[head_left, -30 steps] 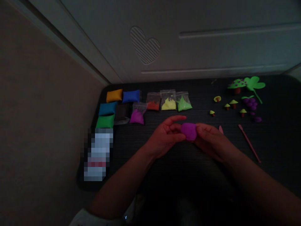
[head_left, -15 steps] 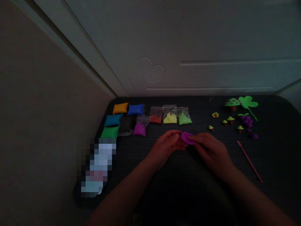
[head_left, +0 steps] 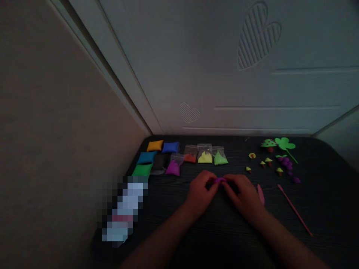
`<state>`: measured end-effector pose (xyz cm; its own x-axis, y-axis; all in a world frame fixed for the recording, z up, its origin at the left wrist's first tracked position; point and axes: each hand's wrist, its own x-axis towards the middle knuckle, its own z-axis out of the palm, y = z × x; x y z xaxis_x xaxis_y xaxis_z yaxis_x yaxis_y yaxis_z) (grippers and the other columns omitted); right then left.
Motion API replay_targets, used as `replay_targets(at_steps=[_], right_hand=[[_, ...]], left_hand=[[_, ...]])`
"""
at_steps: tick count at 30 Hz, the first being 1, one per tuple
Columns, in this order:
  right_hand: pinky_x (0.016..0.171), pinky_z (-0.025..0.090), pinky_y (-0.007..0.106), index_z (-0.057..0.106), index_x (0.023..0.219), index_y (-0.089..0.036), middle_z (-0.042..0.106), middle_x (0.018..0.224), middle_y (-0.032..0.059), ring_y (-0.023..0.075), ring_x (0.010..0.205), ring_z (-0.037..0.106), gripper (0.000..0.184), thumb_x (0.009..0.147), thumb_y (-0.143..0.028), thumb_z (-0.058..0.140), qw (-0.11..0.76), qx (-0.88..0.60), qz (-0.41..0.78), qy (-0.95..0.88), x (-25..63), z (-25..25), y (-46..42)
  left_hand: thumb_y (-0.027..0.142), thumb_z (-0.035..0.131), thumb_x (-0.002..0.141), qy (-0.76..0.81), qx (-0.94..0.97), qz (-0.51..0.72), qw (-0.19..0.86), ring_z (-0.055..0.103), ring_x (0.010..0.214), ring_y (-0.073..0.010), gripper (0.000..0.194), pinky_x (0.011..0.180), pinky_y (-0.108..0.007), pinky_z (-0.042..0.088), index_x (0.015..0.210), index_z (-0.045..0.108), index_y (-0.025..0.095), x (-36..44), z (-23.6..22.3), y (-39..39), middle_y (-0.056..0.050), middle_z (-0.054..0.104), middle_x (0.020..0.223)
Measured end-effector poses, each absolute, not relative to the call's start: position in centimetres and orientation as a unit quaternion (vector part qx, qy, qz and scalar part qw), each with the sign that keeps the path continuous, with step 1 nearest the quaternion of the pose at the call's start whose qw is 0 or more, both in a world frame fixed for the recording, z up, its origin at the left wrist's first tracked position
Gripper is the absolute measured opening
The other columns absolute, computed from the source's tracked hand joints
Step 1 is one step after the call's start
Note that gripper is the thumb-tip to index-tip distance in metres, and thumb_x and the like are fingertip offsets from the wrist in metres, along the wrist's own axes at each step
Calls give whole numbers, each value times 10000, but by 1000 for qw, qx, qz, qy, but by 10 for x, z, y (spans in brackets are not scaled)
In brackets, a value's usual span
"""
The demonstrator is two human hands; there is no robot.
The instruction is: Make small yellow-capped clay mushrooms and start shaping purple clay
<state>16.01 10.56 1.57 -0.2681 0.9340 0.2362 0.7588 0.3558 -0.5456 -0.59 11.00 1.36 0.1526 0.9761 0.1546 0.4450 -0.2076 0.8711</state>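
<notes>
A small piece of purple modelling clay (head_left: 220,180) is pinched between my two hands, just above the dark tabletop. My left hand (head_left: 202,190) is closed on its left end with thumb and fingers. On its right end, my right hand (head_left: 241,192) grips it the same way. The clay shows as a thin curved strip, and my fingertips hide part of it. Close by my right hand lie a pink flat blade-shaped tool (head_left: 260,194) and a long thin pink modelling tool (head_left: 295,210).
Bags of coloured clay, among them a purple one (head_left: 174,167) and a yellow one (head_left: 205,156), line the back left. Several small clay mushrooms (head_left: 268,161), a green clay clover (head_left: 284,144) and purple clay balls (head_left: 285,162) stand back right. A blurred item (head_left: 126,213) lies left.
My left hand has closed from half-open onto the clay, which has turned from a flat disc view to a thin curved strip. The camera view has tilted up, and the pink blade has come into sight.
</notes>
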Motion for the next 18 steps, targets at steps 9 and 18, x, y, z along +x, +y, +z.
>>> replay_targets(at_steps=[9,18], right_hand=[[672,426,318,556,892,-212,644,781,34,197,718,578,134,820,-269,460,271,-559,146,-770,156,2,112],[623,393,280,558,874,-207,645,761,28,182,680,580,128,801,-244,459,272,-556,114,-777,155,6,111]], left_hand=[[194,430,864,496,803,308,116,539,929,-169,185,857,-322,451,969,582,193,0,4,114,-40,629,954],[182,453,825,506,823,258,20,544,830,-198,127,770,-343,452,858,575,169,9,10,106,-60,614,831]])
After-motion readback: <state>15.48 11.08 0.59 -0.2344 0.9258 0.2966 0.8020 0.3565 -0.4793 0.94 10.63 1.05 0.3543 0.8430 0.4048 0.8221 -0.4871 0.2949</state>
